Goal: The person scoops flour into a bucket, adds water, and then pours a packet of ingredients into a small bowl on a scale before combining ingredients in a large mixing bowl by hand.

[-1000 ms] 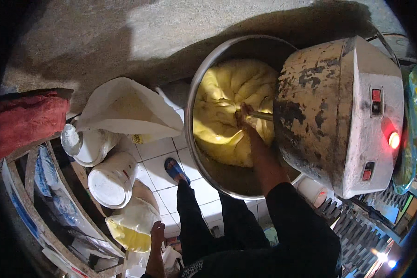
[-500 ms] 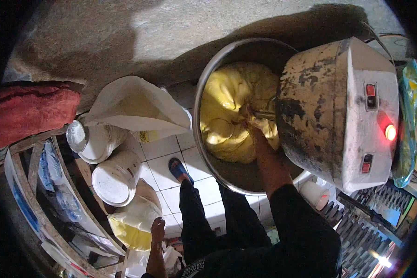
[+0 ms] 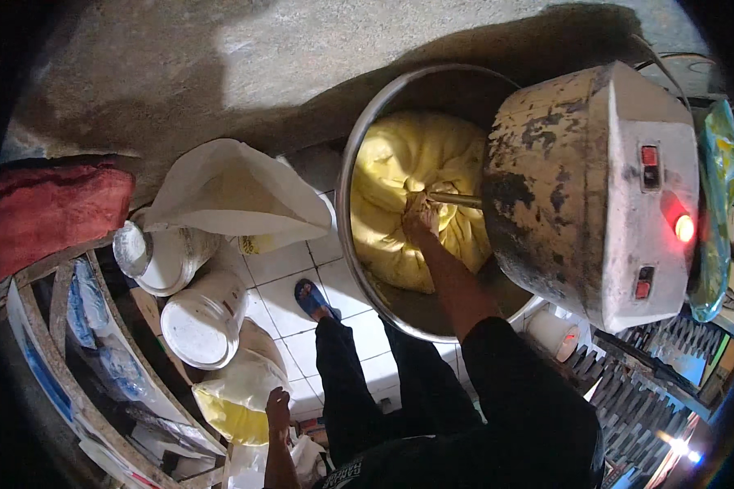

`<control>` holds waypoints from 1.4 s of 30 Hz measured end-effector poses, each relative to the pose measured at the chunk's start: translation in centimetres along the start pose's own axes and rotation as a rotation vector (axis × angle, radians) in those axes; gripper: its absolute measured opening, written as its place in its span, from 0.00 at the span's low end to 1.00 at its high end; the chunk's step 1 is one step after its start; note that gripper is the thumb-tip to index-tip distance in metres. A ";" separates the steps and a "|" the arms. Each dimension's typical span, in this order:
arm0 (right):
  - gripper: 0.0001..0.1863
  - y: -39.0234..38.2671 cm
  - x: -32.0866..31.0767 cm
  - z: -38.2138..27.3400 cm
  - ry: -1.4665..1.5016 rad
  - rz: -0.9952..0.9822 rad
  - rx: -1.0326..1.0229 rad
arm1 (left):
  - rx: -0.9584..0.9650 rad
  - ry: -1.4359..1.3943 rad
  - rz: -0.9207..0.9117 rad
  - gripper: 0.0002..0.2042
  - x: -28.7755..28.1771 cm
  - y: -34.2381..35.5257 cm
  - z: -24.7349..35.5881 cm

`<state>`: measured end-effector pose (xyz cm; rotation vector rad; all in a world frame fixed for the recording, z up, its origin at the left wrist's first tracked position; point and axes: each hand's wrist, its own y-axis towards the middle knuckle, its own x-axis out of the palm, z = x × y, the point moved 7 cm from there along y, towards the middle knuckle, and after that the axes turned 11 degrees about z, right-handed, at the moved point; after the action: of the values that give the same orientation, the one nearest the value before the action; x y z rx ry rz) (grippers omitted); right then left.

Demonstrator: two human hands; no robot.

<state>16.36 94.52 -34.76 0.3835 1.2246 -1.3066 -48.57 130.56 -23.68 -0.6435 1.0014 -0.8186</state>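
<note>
Where the light falls strongest, a broad mound of yellow dough fills much of the bowl, its soft, smooth skin gathered into thick folds and creases that run in toward the middle. It lies directly beneath and around the fingers of the right hand, which is set into the centre of the mass, just beside the end of a slim metal bar. The fingers are bent there — whether they grip the dough, clasp the bar or only press, I cannot tell.

Around the dough curves the round, deep metal bowl, its rim a dull grey. Over its right side bulges the mixer head, a rounded housing with flaking tan paint and dark patches; its flat pale face carries a glowing red lamp.

Well apart from the dough, the left hand hangs low with loosely curled fingers and nothing visible in it — close by a crinkled white-and-yellow bag, though contact is unclear. Beyond stand a smooth white bucket with a round lid and a pale, wide-mouthed sack, near glossy white floor tiles.
</note>
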 end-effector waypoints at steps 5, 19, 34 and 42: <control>0.24 -0.9 -13.2 -9.9 0.273 0.033 -0.037 | -0.180 -0.050 0.121 0.16 -3.0 -4.9 -6.7; 0.14 1.4 -14.8 -5.5 0.098 0.118 -0.141 | -0.195 -0.101 0.087 0.19 -2.1 -3.6 -3.2; 0.16 5.9 -4.6 -11.4 -0.250 -0.396 -0.247 | -0.267 -0.085 0.109 0.18 -2.7 -5.8 -3.6; 0.17 7.2 -10.0 -8.9 0.043 -0.035 -0.165 | -0.046 -0.257 0.139 0.17 -5.3 -6.2 -9.5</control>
<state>20.54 108.96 -32.72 0.2737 1.3703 -1.2223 -60.56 130.64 -20.25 -0.6912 0.8225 -0.5754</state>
